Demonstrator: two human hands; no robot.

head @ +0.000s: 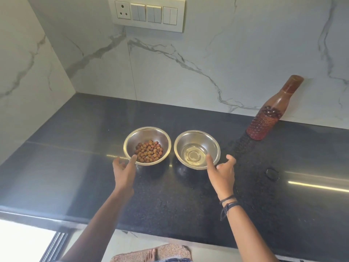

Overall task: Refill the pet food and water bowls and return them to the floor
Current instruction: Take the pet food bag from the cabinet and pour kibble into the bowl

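Food bowl (pixel 147 145) and water bowl (pixel 197 149) stand side by side on the black counter (pixel 75 167) in front of you, close together but not touching, both of shiny steel. The food bowl, on your left, holds a small heap of brown kibble (pixel 149 151) that covers only part of its bottom; the water bowl, on your right, holds a shallow pool of clear water. Your left hand (pixel 123 170) reaches for the near rim of the food bowl with its fingers spread wide, one fingertip just at the rim, gripping nothing. Your right hand (pixel 222 172) is likewise spread open at the near rim of the water bowl, thumb out to the right and a forefinger over the rim, empty too; a dark thread band (pixel 227 204) is tied round that wrist. Farther right, a reddish-brown textured bottle (pixel 272 112) stands capped by the marble wall (pixel 188 63). A switch panel (pixel 149 13) sits on the wall above the bowls.
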